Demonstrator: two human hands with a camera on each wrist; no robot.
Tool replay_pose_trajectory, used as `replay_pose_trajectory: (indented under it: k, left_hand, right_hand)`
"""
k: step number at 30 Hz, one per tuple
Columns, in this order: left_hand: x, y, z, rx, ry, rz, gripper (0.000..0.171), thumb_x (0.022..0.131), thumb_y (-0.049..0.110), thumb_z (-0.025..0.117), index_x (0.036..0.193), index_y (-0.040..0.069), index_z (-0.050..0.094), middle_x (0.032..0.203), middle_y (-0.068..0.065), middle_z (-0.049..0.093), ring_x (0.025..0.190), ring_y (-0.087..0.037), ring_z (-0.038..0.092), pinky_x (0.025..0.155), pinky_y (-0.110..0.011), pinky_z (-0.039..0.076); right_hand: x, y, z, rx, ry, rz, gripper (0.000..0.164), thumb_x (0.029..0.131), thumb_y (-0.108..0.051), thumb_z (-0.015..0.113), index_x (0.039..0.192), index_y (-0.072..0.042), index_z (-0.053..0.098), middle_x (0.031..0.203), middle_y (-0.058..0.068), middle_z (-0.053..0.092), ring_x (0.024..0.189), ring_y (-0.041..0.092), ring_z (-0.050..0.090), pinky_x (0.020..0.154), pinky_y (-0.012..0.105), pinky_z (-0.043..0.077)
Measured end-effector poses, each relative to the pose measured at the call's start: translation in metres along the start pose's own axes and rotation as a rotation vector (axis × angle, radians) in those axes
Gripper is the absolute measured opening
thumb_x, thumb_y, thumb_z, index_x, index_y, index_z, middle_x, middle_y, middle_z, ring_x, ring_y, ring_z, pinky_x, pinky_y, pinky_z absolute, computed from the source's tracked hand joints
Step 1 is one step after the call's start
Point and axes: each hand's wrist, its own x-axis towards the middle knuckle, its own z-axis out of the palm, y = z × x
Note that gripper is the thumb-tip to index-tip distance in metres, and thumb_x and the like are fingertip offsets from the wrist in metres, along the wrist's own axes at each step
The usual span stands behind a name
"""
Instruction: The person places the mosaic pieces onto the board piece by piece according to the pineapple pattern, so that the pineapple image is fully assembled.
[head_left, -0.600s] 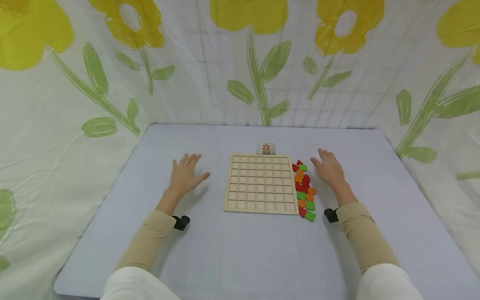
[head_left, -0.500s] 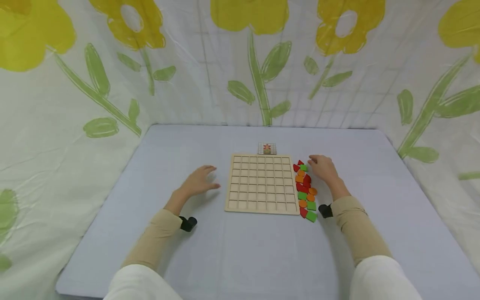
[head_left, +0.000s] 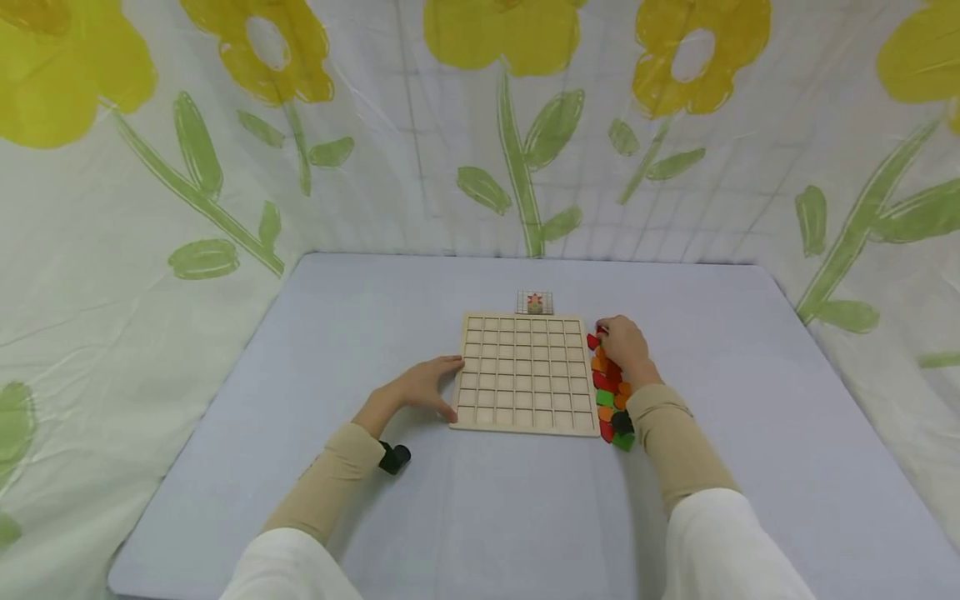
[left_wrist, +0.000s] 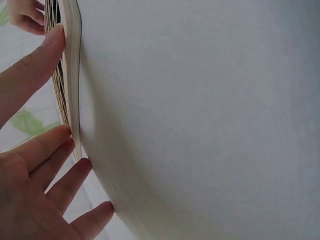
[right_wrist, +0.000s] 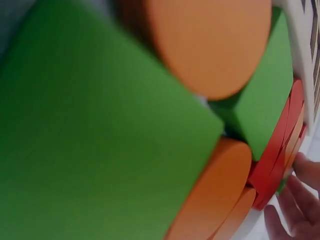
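Observation:
A wooden grid board (head_left: 525, 432) lies on the table, its squares bare. My left hand (head_left: 423, 385) is at the board's left edge, thumb near the front corner and index finger farther back. In the left wrist view, the spread fingers of my left hand (left_wrist: 37, 175) reach the board's side (left_wrist: 73, 75). My right hand (head_left: 628, 346) is bent down over the far end of the coloured pieces, with a red triangle (head_left: 602, 330) at its fingertips. In the right wrist view, my right hand (right_wrist: 300, 200) is beside the red pieces (right_wrist: 272, 170); I cannot tell whether it grips one.
Along the board's right side lie flat red, orange and green pieces, among them a green square (head_left: 604, 397) and an orange disc (head_left: 606, 413). A small picture card (head_left: 535, 302) with a grid lies behind the board. A flower-printed curtain (head_left: 360, 200) hangs beyond the table.
My left hand has moved right and come to the board's left edge. My right hand has moved left and down, onto the far end of the coloured pieces.

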Motion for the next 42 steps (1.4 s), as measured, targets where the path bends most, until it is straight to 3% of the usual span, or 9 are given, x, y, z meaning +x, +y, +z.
replay_pose_trajectory:
  k: [8, 12, 15, 19, 22, 24, 27, 35, 42]
  left_hand:
    - [-0.004, -0.002, -0.001, 0.004, -0.005, -0.013, 0.096, 0.070, 0.025, 0.087, 0.146, -0.004, 0.037, 0.154, -0.018, 0.033, 0.141, -0.037, 0.029, 0.115, -0.050, 0.027]
    - [-0.004, -0.005, -0.002, 0.005, 0.000, -0.017, 0.095, 0.070, 0.025, 0.086, 0.146, -0.004, 0.037, 0.154, -0.018, 0.032, 0.141, -0.037, 0.029, 0.115, -0.049, 0.026]
    - [-0.003, -0.008, -0.002, -0.001, 0.004, -0.015, 0.095, 0.070, 0.025, 0.086, 0.146, -0.003, 0.038, 0.154, -0.018, 0.033, 0.141, -0.036, 0.029, 0.115, -0.049, 0.026]
    - [0.000, -0.007, -0.002, -0.009, 0.008, -0.015, 0.094, 0.070, 0.025, 0.087, 0.146, -0.002, 0.039, 0.154, -0.016, 0.033, 0.141, -0.035, 0.029, 0.115, -0.048, 0.027]
    - [0.002, -0.005, -0.003, -0.011, 0.007, -0.012, 0.094, 0.070, 0.025, 0.087, 0.146, -0.002, 0.039, 0.154, -0.016, 0.033, 0.142, -0.034, 0.029, 0.115, -0.048, 0.026]
    - [0.001, -0.004, -0.003, -0.010, 0.010, -0.006, 0.093, 0.069, 0.025, 0.087, 0.145, -0.003, 0.040, 0.153, -0.017, 0.034, 0.141, -0.035, 0.030, 0.115, -0.048, 0.026]
    - [0.000, -0.002, -0.002, -0.022, 0.004, -0.008, 0.093, 0.069, 0.024, 0.087, 0.145, -0.003, 0.040, 0.153, -0.018, 0.034, 0.141, -0.035, 0.029, 0.115, -0.048, 0.026]
    - [0.000, -0.002, 0.003, -0.034, -0.009, -0.019, 0.093, 0.070, 0.024, 0.086, 0.146, -0.002, 0.038, 0.154, -0.017, 0.033, 0.142, -0.034, 0.028, 0.116, -0.047, 0.025]
    - [0.001, -0.003, 0.001, -0.024, 0.001, -0.018, 0.094, 0.070, 0.023, 0.087, 0.146, -0.002, 0.039, 0.154, -0.016, 0.033, 0.142, -0.034, 0.028, 0.116, -0.047, 0.025]
  right_hand:
    - [0.000, -0.017, -0.003, 0.059, 0.155, 0.068, 0.015, 0.091, -0.003, 0.062, 0.103, 0.004, 0.066, 0.097, 0.022, 0.068, 0.084, 0.037, 0.062, 0.071, 0.048, 0.054]
    - [0.006, -0.035, -0.007, 0.124, 0.221, 0.092, 0.016, 0.091, -0.006, 0.065, 0.104, 0.001, 0.071, 0.096, 0.019, 0.070, 0.081, 0.034, 0.064, 0.066, 0.044, 0.054]
    - [0.011, -0.051, -0.006, 0.260, 0.225, 0.143, 0.019, 0.091, -0.010, 0.067, 0.106, 0.000, 0.072, 0.100, 0.018, 0.071, 0.085, 0.034, 0.066, 0.069, 0.043, 0.054]
    - [0.017, -0.068, 0.002, 0.497, 0.156, 0.247, 0.022, 0.089, -0.014, 0.071, 0.106, -0.001, 0.073, 0.103, 0.017, 0.071, 0.092, 0.033, 0.065, 0.077, 0.039, 0.054]
    - [0.020, -0.076, 0.014, 0.589, 0.095, 0.281, 0.023, 0.087, -0.015, 0.073, 0.106, -0.001, 0.073, 0.100, 0.017, 0.072, 0.089, 0.031, 0.066, 0.068, 0.029, 0.052]
    - [0.020, -0.081, 0.021, 0.594, 0.075, 0.272, 0.024, 0.086, -0.015, 0.074, 0.105, 0.000, 0.074, 0.098, 0.017, 0.073, 0.085, 0.030, 0.066, 0.060, 0.024, 0.048]
    - [0.018, -0.089, 0.032, 0.559, 0.064, 0.244, 0.022, 0.087, -0.015, 0.074, 0.102, 0.001, 0.074, 0.096, 0.017, 0.073, 0.084, 0.030, 0.065, 0.059, 0.026, 0.047]
    - [0.015, -0.099, 0.051, 0.455, 0.098, 0.132, 0.018, 0.088, -0.008, 0.070, 0.101, 0.004, 0.074, 0.100, 0.020, 0.071, 0.096, 0.036, 0.063, 0.083, 0.044, 0.054]
    - [0.017, -0.100, 0.054, 0.351, 0.111, 0.028, 0.015, 0.089, -0.005, 0.068, 0.096, 0.006, 0.075, 0.099, 0.022, 0.071, 0.093, 0.037, 0.064, 0.085, 0.046, 0.054]
